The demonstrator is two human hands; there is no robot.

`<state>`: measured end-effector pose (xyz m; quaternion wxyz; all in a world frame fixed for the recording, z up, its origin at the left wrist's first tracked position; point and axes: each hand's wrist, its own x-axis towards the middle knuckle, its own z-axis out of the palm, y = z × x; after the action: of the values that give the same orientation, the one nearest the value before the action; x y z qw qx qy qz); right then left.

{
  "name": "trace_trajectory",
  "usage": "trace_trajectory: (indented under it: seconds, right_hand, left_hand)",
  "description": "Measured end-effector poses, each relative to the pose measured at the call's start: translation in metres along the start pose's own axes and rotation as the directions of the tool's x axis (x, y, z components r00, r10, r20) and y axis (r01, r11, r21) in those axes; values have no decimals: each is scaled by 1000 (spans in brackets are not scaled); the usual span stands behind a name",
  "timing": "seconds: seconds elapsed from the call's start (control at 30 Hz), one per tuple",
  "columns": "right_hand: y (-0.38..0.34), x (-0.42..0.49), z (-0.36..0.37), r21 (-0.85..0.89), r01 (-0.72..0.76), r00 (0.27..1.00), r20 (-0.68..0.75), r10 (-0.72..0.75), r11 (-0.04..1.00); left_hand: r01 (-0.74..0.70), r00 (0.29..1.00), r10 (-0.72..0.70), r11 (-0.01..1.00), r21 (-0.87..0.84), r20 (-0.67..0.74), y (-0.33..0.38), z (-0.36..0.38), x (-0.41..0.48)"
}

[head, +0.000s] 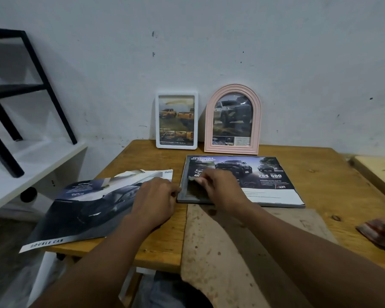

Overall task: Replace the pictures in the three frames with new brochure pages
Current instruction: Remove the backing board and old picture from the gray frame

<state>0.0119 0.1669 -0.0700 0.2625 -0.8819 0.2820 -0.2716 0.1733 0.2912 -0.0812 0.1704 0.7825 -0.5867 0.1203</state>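
Backing board (209, 241) lies nearest on the surface. Beyond it, a flat frame (282, 204) carries a thin, floppy page (265, 174). The left hand (156, 196) rests loose-fingered at its left rim. The right hand (220, 187) curls onto the page, grip unclear. Best slid by its edges.

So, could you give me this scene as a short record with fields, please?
standing frames: white frame and pink arched frame, upright by the wall, each showing a truck picture
flat frame: grey frame lying on the table, truck page on it
brochure: open, left of the grey frame
left hand: rests on the brochure, fingertips at the grey frame's left edge
right hand: on the page's left part; grip unclear
board: brown, at the table's near edge
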Motion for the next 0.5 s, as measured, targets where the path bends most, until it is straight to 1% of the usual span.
trace_trajectory:
  seconds: [0.1, 0.13, 0.17, 0.2, 0.23, 0.27, 0.3, 0.33, 0.37, 0.4, 0.43, 0.47, 0.5]
  right_hand:
    - [-6, 4, -8, -12, 53, 978, -202, -54, 999]
    - [-9, 6, -11, -21, 73, 966, -248, -76, 997]
    - [-11, 7, -16, -30, 83, 959, -270, -88, 996]
    - [-14, 7, -21, -34, 85, 957, -275, -91, 996]
    - [-14, 7, -26, -28, 88, 958, -273, -92, 996]
    - [-14, 7, -31, -11, 97, 958, -270, -96, 995]
    - [-14, 6, -35, 10, 110, 958, -267, -103, 994]
    - [-14, 5, -38, 25, 126, 956, -269, -114, 992]
    - [-14, 3, -41, 30, 146, 951, -278, -132, 989]
    - [-13, 1, -44, 28, 163, 947, -286, -148, 986]
    - [-13, -2, -46, 26, 175, 943, -292, -159, 984]
    - [-13, -5, -49, 25, 179, 942, -292, -164, 984]
    - [-13, -7, -52, 24, 180, 942, -292, -165, 983]
  left_hand:
    - [64, 998, -64, 998, 19, 24, -5, 1, 3]
    - [83, 996, -83, 997, 7, 16, -5, 2, 4]
    - [108, 994, -108, 994, -37, 5, -3, 2, 5]
    - [149, 989, -151, 980, -131, 0, 3, -1, 6]
    - [214, 975, -221, 937, -275, 4, 10, -6, 9]
    - [301, 948, -315, 851, -430, 39, 20, -13, 14]
    - [394, 908, -400, 722, -569, 122, 30, -21, 21]
    - [482, 859, -451, 554, -679, 242, 37, -28, 31]
    - [557, 805, -458, 368, -745, 377, 42, -33, 41]
    - [615, 754, -424, 187, -766, 501, 46, -38, 50]
    - [648, 719, -371, 51, -760, 587, 48, -41, 57]
    - [660, 707, -330, -11, -751, 626, 51, -42, 62]
    - [653, 716, -298, -37, -757, 632, 54, -43, 66]
